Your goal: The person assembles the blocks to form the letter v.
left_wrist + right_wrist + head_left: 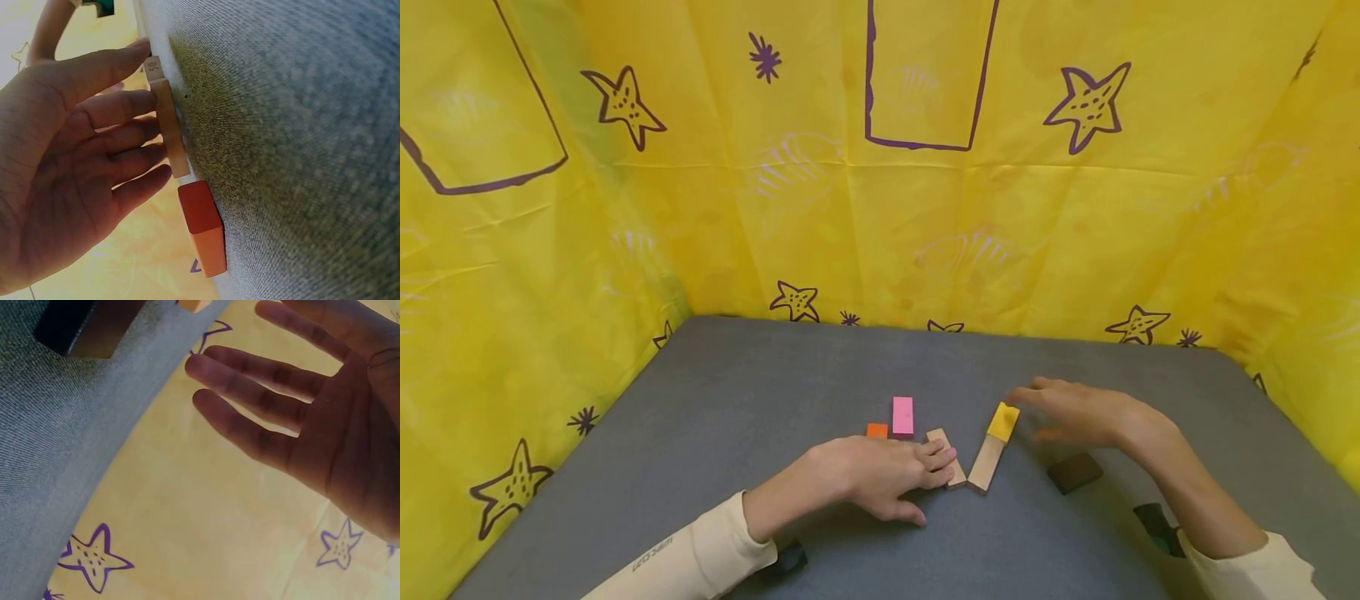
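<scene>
Two plain wooden blocks lie in a V, the left block (957,477) and the right block (985,465), their near ends meeting. A yellow block (1003,423) continues the right arm of the V at its far end. My left hand (883,475) rests its extended fingertips on the left plain block; the left wrist view shows those fingers along that wooden block (170,128). Beside the yellow block hovers my right hand (1082,412), its fingertips close to it; whether they touch, I cannot tell. In the right wrist view, the fingers (250,381) are spread and hold nothing.
A pink block (902,415) lies beyond the left hand, with an orange block (876,430) partly hidden beside it. Under the right forearm lies a dark brown block (1075,472). Yellow patterned cloth (880,233) walls the grey table (775,375) at its back and sides.
</scene>
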`<act>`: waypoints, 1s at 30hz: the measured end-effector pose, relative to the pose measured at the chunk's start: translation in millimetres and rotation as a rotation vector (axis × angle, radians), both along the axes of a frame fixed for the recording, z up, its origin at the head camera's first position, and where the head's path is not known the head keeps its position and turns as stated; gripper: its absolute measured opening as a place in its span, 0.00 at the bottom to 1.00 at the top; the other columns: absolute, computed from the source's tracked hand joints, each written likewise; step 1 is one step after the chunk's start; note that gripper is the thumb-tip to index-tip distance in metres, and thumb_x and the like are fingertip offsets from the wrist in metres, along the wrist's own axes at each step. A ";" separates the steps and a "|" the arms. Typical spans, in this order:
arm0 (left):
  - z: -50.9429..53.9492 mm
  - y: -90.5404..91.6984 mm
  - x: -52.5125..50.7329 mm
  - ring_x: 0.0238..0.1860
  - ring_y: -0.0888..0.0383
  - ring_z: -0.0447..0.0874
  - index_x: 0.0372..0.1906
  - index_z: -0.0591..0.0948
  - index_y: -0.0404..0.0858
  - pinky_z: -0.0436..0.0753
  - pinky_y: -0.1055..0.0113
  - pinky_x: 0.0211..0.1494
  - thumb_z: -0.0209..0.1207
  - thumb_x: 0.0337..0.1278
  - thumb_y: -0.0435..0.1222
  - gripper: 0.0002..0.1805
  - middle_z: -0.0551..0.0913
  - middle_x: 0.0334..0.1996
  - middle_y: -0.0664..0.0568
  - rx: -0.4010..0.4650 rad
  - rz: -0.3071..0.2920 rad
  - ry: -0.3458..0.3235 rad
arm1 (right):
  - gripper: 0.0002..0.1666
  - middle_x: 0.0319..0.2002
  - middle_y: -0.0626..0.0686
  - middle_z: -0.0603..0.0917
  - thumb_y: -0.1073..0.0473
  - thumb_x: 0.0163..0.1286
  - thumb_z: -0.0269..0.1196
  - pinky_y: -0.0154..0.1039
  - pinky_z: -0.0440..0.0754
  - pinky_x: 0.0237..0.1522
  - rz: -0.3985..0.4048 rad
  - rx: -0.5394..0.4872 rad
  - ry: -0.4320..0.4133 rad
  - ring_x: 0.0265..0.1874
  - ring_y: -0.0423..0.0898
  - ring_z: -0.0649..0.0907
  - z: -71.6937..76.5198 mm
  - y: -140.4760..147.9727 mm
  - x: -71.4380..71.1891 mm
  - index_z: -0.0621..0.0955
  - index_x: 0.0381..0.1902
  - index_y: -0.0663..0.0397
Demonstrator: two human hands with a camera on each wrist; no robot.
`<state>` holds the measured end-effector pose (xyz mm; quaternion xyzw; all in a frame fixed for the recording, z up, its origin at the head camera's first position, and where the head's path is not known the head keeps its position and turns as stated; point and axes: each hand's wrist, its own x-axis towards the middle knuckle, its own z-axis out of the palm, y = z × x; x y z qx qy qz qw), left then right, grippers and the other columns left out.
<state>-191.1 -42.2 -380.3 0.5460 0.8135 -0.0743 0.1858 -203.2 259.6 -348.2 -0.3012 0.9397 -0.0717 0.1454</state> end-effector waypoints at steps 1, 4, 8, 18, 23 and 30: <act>0.0 -0.1 0.3 0.86 0.58 0.53 0.82 0.62 0.47 0.63 0.67 0.83 0.57 0.76 0.53 0.38 0.55 0.85 0.53 0.001 -0.004 0.006 | 0.34 0.61 0.61 0.81 0.60 0.65 0.74 0.56 0.85 0.54 -0.006 0.005 -0.005 0.56 0.59 0.85 0.7 0.0 0.5 0.78 0.68 0.52; -0.2 -0.4 0.7 0.86 0.57 0.53 0.82 0.63 0.46 0.62 0.67 0.84 0.57 0.76 0.53 0.38 0.56 0.85 0.53 0.006 -0.009 0.016 | 0.33 0.61 0.61 0.82 0.59 0.65 0.74 0.58 0.85 0.55 -0.022 0.021 -0.008 0.57 0.60 0.84 3.3 1.2 2.6 0.78 0.67 0.51; -1.0 -0.7 0.6 0.86 0.57 0.53 0.82 0.63 0.46 0.62 0.67 0.84 0.57 0.76 0.53 0.38 0.56 0.85 0.53 0.006 -0.009 0.019 | 0.29 0.59 0.60 0.83 0.56 0.65 0.75 0.58 0.85 0.53 -0.061 0.041 -0.040 0.55 0.60 0.84 7.4 4.4 4.4 0.80 0.63 0.49; -1.1 -1.1 0.2 0.86 0.57 0.53 0.82 0.62 0.46 0.62 0.67 0.84 0.57 0.76 0.53 0.37 0.56 0.85 0.52 0.010 -0.012 0.011 | 0.21 0.42 0.51 0.85 0.54 0.64 0.75 0.42 0.80 0.37 -0.144 0.104 -0.194 0.37 0.45 0.80 12.2 5.7 7.5 0.80 0.49 0.55; -1.0 -1.1 0.4 0.86 0.56 0.54 0.82 0.63 0.45 0.62 0.67 0.83 0.57 0.76 0.53 0.38 0.56 0.85 0.52 0.009 -0.018 0.021 | 0.21 0.40 0.50 0.83 0.54 0.64 0.75 0.41 0.78 0.36 -0.189 0.136 -0.232 0.35 0.45 0.78 10.0 4.3 8.6 0.78 0.47 0.55; -0.6 -0.7 0.6 0.86 0.57 0.53 0.82 0.62 0.46 0.62 0.67 0.84 0.56 0.76 0.53 0.38 0.55 0.85 0.53 0.003 -0.011 0.015 | 0.22 0.39 0.50 0.83 0.54 0.62 0.77 0.44 0.80 0.38 -0.225 0.159 -0.260 0.37 0.46 0.79 4.6 1.8 8.8 0.78 0.45 0.55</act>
